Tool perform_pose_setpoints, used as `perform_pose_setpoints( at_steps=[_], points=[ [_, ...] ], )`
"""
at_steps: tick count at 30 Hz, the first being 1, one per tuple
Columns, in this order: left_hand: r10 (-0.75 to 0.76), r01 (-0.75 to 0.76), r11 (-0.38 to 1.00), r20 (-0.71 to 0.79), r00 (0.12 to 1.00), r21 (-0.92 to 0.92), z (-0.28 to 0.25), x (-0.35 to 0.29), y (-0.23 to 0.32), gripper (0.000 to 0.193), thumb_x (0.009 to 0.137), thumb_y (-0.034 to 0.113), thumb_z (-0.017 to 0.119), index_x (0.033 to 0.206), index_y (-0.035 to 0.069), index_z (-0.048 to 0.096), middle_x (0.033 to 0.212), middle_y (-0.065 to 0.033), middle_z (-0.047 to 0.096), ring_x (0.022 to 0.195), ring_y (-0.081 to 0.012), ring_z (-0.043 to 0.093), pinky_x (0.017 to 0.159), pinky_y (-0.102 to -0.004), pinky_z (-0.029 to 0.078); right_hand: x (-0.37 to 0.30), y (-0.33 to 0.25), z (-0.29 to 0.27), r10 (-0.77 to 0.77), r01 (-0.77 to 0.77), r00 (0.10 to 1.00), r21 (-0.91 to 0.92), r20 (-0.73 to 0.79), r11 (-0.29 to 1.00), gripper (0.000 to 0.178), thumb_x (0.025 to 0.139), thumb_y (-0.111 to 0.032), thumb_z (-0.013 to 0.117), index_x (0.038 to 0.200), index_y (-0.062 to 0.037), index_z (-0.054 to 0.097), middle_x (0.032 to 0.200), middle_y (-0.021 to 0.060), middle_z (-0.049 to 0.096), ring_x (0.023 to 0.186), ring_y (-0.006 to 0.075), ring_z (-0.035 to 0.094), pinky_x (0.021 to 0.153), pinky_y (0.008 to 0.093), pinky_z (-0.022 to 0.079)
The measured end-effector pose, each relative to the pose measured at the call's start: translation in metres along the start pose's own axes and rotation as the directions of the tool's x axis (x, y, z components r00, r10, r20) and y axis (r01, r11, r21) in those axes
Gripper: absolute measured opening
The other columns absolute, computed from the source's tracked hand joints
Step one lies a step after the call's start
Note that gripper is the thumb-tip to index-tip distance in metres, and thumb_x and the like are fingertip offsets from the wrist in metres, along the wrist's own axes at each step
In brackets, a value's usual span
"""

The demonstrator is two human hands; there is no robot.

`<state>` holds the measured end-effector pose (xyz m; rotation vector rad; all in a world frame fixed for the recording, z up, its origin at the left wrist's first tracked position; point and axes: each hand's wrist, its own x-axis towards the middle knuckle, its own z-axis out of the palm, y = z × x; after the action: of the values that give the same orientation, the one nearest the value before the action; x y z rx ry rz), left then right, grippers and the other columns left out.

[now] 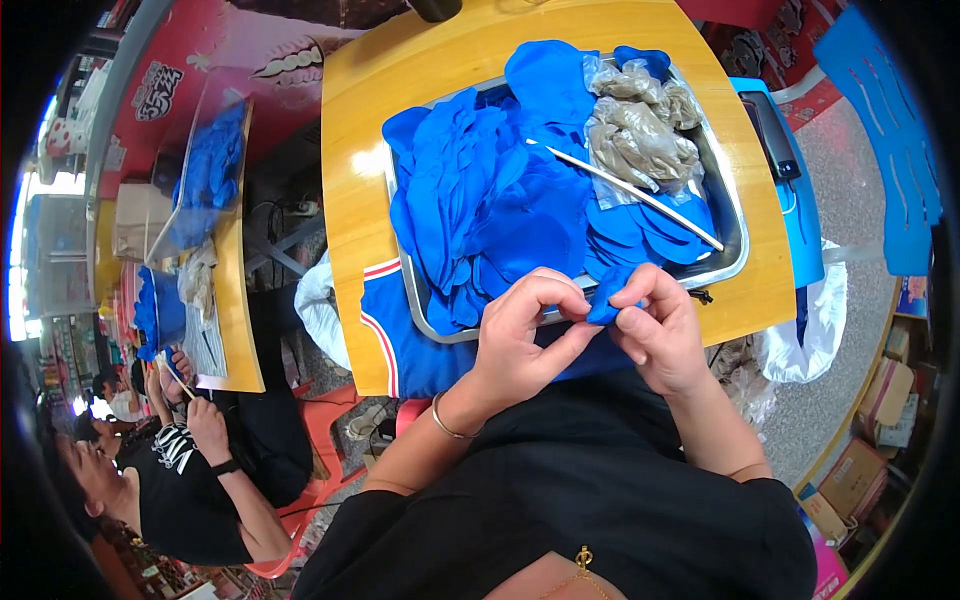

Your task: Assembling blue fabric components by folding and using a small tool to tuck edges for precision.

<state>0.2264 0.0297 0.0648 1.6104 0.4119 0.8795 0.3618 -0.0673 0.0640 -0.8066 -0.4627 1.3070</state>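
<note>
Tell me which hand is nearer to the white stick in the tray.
Right. The right hand is below the white stick in the picture, not touching it; the left hand is farther off, lower left of it. Both hold the small blue piece.

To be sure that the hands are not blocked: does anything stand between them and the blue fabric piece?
Nothing visible does. The left hand and the right hand both pinch the blue fabric piece directly; the white stick lies farther off, over the blue pile.
</note>
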Motion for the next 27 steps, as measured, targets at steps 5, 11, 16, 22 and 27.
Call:
perform_pose_setpoints(
  at_steps=[5, 11, 16, 22, 27],
  points=[
    [-0.035, 0.031, 0.996, 0.049, 0.998, 0.081, -0.006, 0.002, 0.004, 0.024, 0.068, -0.005, 0.069, 0.089, 0.002, 0.059, 0.079, -0.0065, 0.06, 0.067, -0.0136, 0.059, 0.06, -0.0233, 0.048, 0.001, 0.0, -0.004, 0.143, -0.181, 0.982, 0.383, 0.126, 0.906, 0.017, 0.086, -0.01, 0.06, 0.1, -0.0044, 0.052, 0.077, 0.0004, 0.056, 0.044, 0.0014, 0.036, 0.041, 0.0153, 0.027],
    [-0.024, 0.0, 0.987, 0.149, 0.989, 0.16, -0.011, 0.003, 0.013, 0.031, 0.065, -0.013, 0.067, 0.093, -0.003, 0.06, 0.088, -0.0108, 0.059, 0.075, -0.0135, 0.056, 0.065, -0.0227, 0.046, 0.002, -0.008, 0.002, 0.165, -0.171, 0.984, 0.121, 0.062, 0.978, 0.022, 0.085, -0.009, 0.06, 0.104, -0.004, 0.05, 0.08, 0.0015, 0.056, 0.045, 0.0001, 0.039, 0.039, 0.0147, 0.028],
    [-0.02, -0.014, 0.979, 0.163, 0.986, 0.205, -0.011, 0.004, 0.012, 0.032, 0.067, -0.011, 0.068, 0.096, -0.003, 0.058, 0.09, -0.0101, 0.06, 0.077, -0.0132, 0.057, 0.067, -0.0218, 0.046, 0.002, -0.01, 0.006, 0.079, -0.077, 0.997, -0.1, 0.015, 0.992, 0.022, 0.083, -0.006, 0.06, 0.102, -0.003, 0.049, 0.084, 0.0039, 0.057, 0.046, -0.0006, 0.042, 0.039, 0.0143, 0.031],
    [-0.141, 0.134, 0.989, 0.121, 0.983, 0.064, -0.004, 0.002, 0.009, 0.033, 0.07, -0.01, 0.068, 0.099, -0.003, 0.055, 0.092, -0.0081, 0.059, 0.077, -0.0097, 0.056, 0.071, -0.0217, 0.047, 0.004, -0.011, -0.002, 0.215, -0.222, 0.974, 0.096, 0.079, 0.97, 0.018, 0.086, -0.008, 0.057, 0.101, -0.0032, 0.048, 0.09, 0.0078, 0.061, 0.042, -0.0008, 0.038, 0.035, 0.0128, 0.026],
    [-0.144, 0.123, 0.987, 0.211, 0.967, 0.106, -0.009, 0.004, 0.007, 0.031, 0.071, -0.009, 0.067, 0.099, -0.003, 0.055, 0.093, -0.0077, 0.057, 0.08, -0.01, 0.055, 0.071, -0.0215, 0.046, 0.004, -0.008, -0.001, 0.287, -0.324, 0.946, 0.426, 0.15, 0.845, 0.02, 0.086, -0.005, 0.055, 0.104, -0.0037, 0.047, 0.088, 0.0077, 0.062, 0.039, -0.0003, 0.036, 0.035, 0.0126, 0.026]
  ],
)
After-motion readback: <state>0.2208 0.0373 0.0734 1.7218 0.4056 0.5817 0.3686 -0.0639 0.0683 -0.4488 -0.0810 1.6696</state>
